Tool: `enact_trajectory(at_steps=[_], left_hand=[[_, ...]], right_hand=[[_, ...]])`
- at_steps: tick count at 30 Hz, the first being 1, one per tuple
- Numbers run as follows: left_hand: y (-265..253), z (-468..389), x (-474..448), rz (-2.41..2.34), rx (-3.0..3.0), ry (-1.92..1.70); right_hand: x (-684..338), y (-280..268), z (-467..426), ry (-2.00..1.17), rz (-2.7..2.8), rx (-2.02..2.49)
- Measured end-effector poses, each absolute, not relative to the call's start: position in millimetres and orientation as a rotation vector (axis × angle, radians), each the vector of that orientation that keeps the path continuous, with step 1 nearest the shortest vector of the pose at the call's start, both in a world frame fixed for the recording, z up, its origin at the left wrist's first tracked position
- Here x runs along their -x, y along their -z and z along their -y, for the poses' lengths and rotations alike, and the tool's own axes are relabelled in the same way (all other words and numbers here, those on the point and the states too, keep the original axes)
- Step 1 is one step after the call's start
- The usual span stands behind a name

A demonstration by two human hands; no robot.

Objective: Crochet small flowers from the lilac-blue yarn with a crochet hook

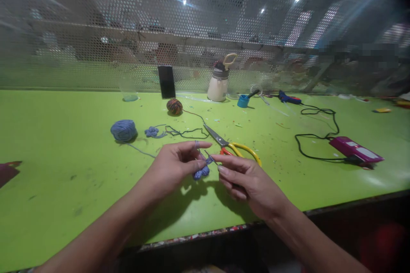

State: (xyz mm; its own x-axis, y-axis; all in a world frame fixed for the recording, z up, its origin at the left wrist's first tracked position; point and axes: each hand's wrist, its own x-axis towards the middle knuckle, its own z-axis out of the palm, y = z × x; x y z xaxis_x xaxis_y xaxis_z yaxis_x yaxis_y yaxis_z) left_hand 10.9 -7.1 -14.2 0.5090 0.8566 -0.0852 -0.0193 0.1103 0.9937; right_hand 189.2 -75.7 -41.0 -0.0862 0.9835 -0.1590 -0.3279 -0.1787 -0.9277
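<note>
Between thumb and fingers, my left hand [174, 160] pinches a small blue-purple crochet piece [201, 173], with yarn looped round its raised index finger. My right hand [246, 177] grips a thin crochet hook [212, 158], whose tip is at the top of the piece. From the blue yarn ball [123, 130] on the left, a strand runs to my left hand. A finished-looking blue crochet flower [151, 132] lies beside that ball. Scissors [238, 148] with yellow and orange-red handles rest just beyond my right hand, blades pointing away and left.
Farther back are a multicoloured yarn ball [174, 106], an upright phone [167, 82], a clear cup [130, 94], a white bottle [218, 85] and a small blue pot [243, 101]. At right lie a blue glue gun [289, 97] and a magenta box [356, 151] with a black cord. A perforated screen [105, 55] stands behind the green table [80, 179].
</note>
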Motion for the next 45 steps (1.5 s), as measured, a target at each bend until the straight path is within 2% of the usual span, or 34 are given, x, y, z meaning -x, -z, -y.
enact_trajectory(at_steps=[4, 8, 13, 17, 22, 26, 30, 35, 45], left_hand=[[13, 7, -10, -0.823, -1.372, -0.727], [15, 11, -11, -0.862, -1.721, -0.728], [20, 22, -16, -0.968, -2.163, -1.070], [16, 24, -16, -0.856, -1.563, -1.109], [11, 19, -12, -0.661, -1.062, -0.968], [8, 18, -9, -0.652, -1.012, -0.905], [4, 19, -8, -0.654, -1.028, -0.890], [3, 19, -6, -0.653, -1.021, -0.890], [4, 18, -4, -0.639, -1.025, -0.867]], right_hand=[[-193, 37, 74, -1.455, 1.072, 1.130], [-199, 32, 67, -1.413, 1.269, 1.243], [-182, 39, 66, -1.488, 0.901, 1.088], [-165, 49, 74, -1.506, 0.700, 0.835], [-166, 52, 79, -1.351, 0.882, 0.823], [-178, 50, 81, -1.128, 1.125, 1.006], [-187, 46, 84, -0.716, 1.378, 1.193], [-196, 37, 86, -0.331, 1.667, 1.166], [-206, 26, 88, -0.200, 1.808, 1.139]])
